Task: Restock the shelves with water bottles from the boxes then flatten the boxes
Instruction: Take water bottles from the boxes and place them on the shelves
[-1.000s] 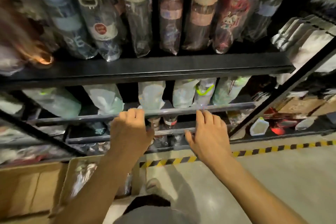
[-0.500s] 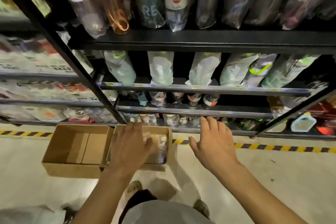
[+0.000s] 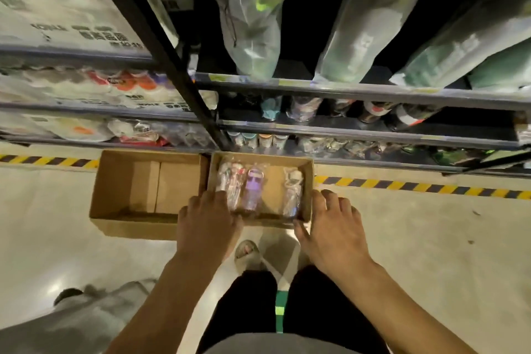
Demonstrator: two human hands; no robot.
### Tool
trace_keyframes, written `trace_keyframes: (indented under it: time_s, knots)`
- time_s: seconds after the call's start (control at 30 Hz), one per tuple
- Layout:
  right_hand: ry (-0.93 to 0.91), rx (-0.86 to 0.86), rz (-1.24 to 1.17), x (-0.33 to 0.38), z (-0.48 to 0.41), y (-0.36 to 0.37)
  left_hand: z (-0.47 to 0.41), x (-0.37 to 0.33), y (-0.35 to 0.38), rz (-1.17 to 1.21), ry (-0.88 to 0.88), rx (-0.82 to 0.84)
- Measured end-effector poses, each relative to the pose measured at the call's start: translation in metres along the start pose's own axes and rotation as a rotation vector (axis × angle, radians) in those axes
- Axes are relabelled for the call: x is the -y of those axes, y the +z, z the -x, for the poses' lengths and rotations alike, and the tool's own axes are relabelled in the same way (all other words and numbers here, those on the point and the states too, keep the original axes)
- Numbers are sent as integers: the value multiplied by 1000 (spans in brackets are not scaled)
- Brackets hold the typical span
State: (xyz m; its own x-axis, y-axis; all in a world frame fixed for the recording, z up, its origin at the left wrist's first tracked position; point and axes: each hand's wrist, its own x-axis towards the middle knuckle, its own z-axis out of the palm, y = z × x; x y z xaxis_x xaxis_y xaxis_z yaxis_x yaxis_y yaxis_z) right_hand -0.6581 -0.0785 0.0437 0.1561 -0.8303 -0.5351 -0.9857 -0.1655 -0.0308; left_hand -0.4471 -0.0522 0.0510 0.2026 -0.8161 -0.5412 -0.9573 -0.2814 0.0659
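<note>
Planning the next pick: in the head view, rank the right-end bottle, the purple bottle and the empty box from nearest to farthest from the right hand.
1. The right-end bottle, just left of the right hand.
2. The purple bottle, mid-box.
3. The empty box, far left.

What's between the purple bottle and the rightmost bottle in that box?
Nothing: in the head view, only bare floor of the brown cardboard box shows between the plastic-wrapped purple bottle and the plastic-wrapped clear bottle.
</note>
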Motion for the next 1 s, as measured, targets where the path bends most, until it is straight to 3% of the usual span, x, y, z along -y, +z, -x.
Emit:
trace_keyframes:
  time_s: [0.33,0.53,0.67,0.8,1.0]
  knots:
    - [72,171,-179,-2,-200,220,-210,6,232,101,2,197]
    - [197,286,-293,-13,-322,376,-338,13,399,191,-115,263]
    - [288,368,-381,-24,-390,466,-408,17,487,461,-217,309]
    - [550,383,-685,-36,-439,528,-458,20,543,411,-252,281]
    - [609,244,-819,-34,-474,582,-497,16,585,545,-415,101]
